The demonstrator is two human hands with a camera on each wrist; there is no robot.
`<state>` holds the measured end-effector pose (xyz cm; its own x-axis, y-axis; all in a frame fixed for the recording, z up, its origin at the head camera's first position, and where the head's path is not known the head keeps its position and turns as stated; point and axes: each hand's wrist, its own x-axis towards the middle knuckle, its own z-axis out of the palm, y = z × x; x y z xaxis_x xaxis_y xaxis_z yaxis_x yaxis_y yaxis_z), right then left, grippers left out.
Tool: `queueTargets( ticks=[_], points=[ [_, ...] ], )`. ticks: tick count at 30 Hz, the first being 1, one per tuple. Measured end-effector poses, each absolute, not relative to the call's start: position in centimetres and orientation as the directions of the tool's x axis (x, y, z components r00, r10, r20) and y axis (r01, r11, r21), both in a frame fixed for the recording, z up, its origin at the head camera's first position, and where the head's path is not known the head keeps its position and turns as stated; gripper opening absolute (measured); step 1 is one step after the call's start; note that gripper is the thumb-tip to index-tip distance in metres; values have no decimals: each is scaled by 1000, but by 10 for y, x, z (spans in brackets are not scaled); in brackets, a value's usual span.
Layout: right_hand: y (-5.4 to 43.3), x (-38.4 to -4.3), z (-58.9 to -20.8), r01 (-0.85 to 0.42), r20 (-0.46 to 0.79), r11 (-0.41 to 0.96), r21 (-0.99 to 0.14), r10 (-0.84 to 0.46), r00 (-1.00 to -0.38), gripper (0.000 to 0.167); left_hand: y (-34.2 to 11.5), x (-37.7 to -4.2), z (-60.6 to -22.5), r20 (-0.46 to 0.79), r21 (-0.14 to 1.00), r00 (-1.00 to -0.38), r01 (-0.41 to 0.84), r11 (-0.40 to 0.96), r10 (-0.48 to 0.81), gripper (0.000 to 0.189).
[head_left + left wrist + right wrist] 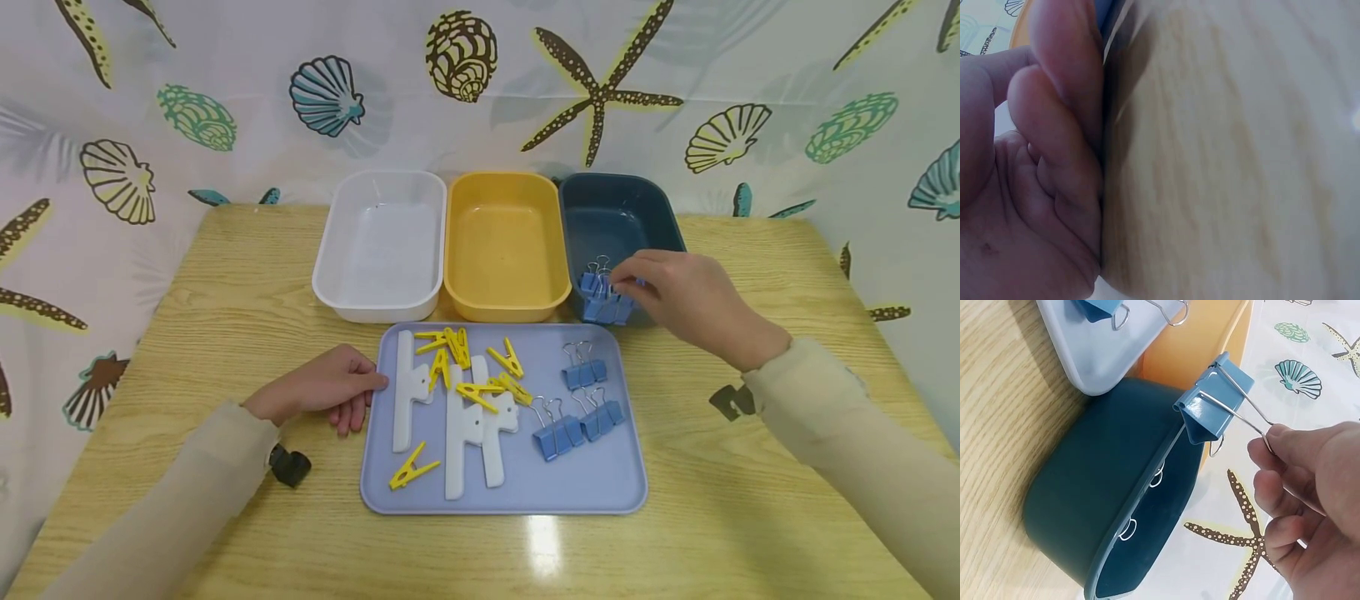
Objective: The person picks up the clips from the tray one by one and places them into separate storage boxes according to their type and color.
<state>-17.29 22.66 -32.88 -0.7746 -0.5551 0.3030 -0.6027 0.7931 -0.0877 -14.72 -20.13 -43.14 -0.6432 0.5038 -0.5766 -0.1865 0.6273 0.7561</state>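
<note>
The work seems to be only partly done. The three boxes stand in a row at the far edge of the counter (225,333), and the tray (517,496) lies in front of them, nearer to the person. In the dark blue box (611,225), the rightmost of the row, some blue clips (592,285) already lie, but how many I cannot tell exactly. The right hand (686,292) pinches the wire handles of one more clip, the held clip (1216,403), which is over the near side of this box; whether it touches the rim is not clear. The left hand (322,387) holds no clip; it rests on the counter, its fingers loosely bent, beside the left edge of the tray. On the tray, toward its right edge, three other blue clips (558,437) are left. The three white clips (454,458) and several yellow pegs (399,479) also lie on it, from the left edge to the middle. I see none of these in the white box (390,242) or the yellow box (510,242), so this part seems not yet begun.
</note>
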Motion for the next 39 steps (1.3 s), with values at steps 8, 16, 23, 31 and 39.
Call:
queueTargets(
  ticks=[8,16,23,31,39],
  points=[
    [229,-176,-329,-581,291,808,-93,-536,-792,11,-202,-147,-432,-579,752,-646,-189,631,497,39],
    [230,-179,-327,-570,285,817,-92,-526,-801,12,-203,-147,-433,-573,759,-644,-184,624,507,39],
    [231,-182,-327,-565,288,820,-94,-521,-804,11,-204,-147,-434,-570,761,-642,-177,624,513,39],
    [232,-184,-323,-570,298,815,-104,-521,-799,12,-202,-147,-433,-580,753,-644,-191,629,499,38],
    [235,-188,-325,-566,302,817,-110,-515,-802,11,-202,-148,-433,-581,752,-643,-191,631,499,39]
  ],
)
